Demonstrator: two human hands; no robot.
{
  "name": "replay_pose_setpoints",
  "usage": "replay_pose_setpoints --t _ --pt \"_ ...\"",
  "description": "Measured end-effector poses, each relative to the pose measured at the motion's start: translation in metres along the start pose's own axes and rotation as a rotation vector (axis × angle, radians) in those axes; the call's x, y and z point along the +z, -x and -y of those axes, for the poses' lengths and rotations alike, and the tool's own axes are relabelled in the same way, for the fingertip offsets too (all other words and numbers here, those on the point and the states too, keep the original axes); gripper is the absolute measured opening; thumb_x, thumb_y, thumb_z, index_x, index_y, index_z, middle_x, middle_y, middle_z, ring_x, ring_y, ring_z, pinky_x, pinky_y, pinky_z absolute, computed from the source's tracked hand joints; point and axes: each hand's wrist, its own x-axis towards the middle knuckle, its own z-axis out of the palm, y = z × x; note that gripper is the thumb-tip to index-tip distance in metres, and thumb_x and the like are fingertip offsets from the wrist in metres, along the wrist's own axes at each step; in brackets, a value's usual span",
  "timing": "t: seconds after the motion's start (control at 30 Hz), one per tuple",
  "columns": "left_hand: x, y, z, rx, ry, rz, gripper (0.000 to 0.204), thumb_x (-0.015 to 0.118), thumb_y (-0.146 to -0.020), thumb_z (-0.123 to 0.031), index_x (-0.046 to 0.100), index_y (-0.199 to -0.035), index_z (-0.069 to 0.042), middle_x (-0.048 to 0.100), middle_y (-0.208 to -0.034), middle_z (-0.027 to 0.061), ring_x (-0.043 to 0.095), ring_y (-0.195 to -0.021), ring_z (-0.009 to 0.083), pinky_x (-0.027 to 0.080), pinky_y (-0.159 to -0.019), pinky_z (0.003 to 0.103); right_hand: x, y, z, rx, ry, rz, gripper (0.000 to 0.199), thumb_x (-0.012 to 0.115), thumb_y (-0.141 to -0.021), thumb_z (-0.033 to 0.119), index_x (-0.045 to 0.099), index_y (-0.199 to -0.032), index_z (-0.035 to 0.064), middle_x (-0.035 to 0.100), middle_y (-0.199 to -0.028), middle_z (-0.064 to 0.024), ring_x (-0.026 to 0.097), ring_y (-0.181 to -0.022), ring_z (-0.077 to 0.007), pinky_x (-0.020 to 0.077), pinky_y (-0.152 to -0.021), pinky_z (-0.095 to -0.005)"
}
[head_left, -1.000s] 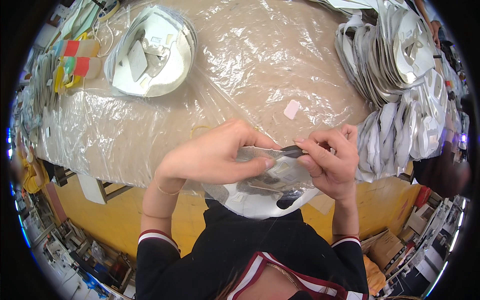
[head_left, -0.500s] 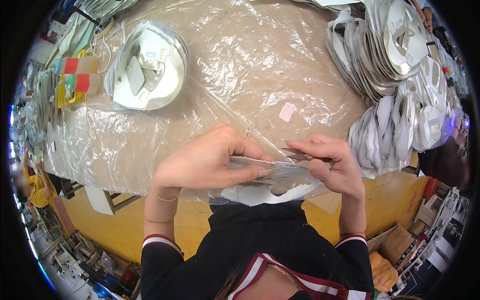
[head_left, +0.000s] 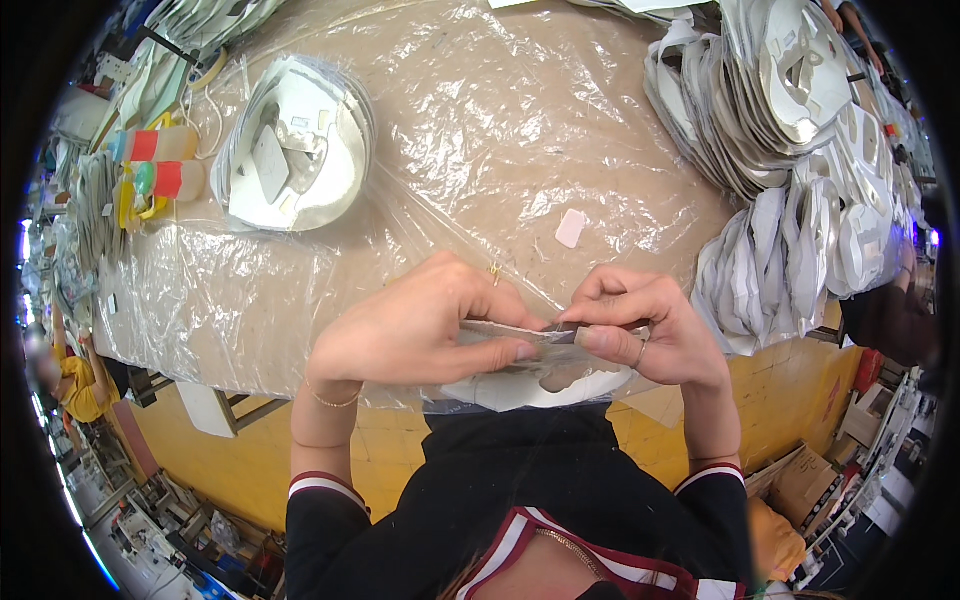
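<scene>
At the table's near edge, my left hand point(head_left: 425, 320) is closed on a white-and-grey shoe upper piece point(head_left: 500, 390), its thumb along the near side. The piece's raised edge runs between both hands, and an opening shows in its lower part. My right hand point(head_left: 655, 325) pinches a thin dark pointed metal tool point(head_left: 567, 327), mostly hidden by the fingers; I cannot tell whether it is tweezers or a blade. Its tip is at the upper's edge, close beside my left fingertips. Beyond the right hand lies a small pale pink piece point(head_left: 571, 228).
A round stack of white uppers point(head_left: 335, 195) stands at the far left on the plastic-covered table point(head_left: 450, 130). Larger stacks of uppers point(head_left: 725, 120) fill the right side. Bottles with red bands point(head_left: 170, 181) stand at the left edge. A person in yellow point(head_left: 78, 388) is farther left.
My right hand has moved slightly left, bringing the tool's tip to the upper's edge beside my left fingers. The right fingers cover more of the tool. My left hand keeps its hold.
</scene>
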Motion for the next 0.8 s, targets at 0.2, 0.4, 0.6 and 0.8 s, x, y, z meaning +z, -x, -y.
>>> replay_pose_setpoints --t 0.2,0.4,0.6,0.8 --pt "-0.001 0.0004 -0.0027 -0.006 -0.019 0.009 0.019 0.073 -0.083 -0.006 0.074 -0.1 0.0 0.072 -0.085 0.0141 0.069 -0.074 0.027 0.052 -0.069 0.033 -0.0002 -0.0005 -0.0008 0.029 -0.03 0.002 0.023 0.073 -0.087 0.016 0.075 -0.103 -0.0001 0.065 -0.086 -0.0065 0.057 -0.077 -0.0115 0.0431 -0.065 -0.0259" --pt "-0.0007 0.0004 -0.0008 0.003 -0.015 0.002 0.021 0.069 -0.085 -0.009 0.072 -0.103 0.001 0.071 -0.086 0.0184 0.069 -0.077 0.0308 0.054 -0.071 0.035 0.0012 -0.0008 0.001 -0.028 0.056 -0.075 0.02 0.073 -0.086 0.015 0.076 -0.101 0.0007 0.064 -0.083 -0.0061 0.057 -0.077 -0.0122 0.0436 -0.066 -0.0265" --pt "-0.0007 0.002 0.0022 0.003 -0.015 -0.017 0.02 0.073 -0.083 -0.007 0.073 -0.101 0.002 0.073 -0.089 0.0156 0.069 -0.079 0.0272 0.053 -0.072 0.034 0.0016 -0.0039 0.0007 -0.092 0.199 -0.06 0.019 0.074 -0.085 0.013 0.076 -0.1 0.001 0.063 -0.083 -0.0059 0.058 -0.076 -0.0135 0.0441 -0.066 -0.0268" --pt "-0.0029 0.0029 0.0022 -0.003 -0.022 -0.03 0.02 0.073 -0.083 -0.006 0.073 -0.101 0.002 0.073 -0.09 0.0163 0.07 -0.079 0.0265 0.053 -0.072 0.034 0.0017 -0.005 0.0004 -0.054 0.091 -0.122 0.02 0.074 -0.085 0.012 0.075 -0.102 0.0009 0.063 -0.083 -0.0048 0.057 -0.077 -0.0128 0.0437 -0.066 -0.0264"
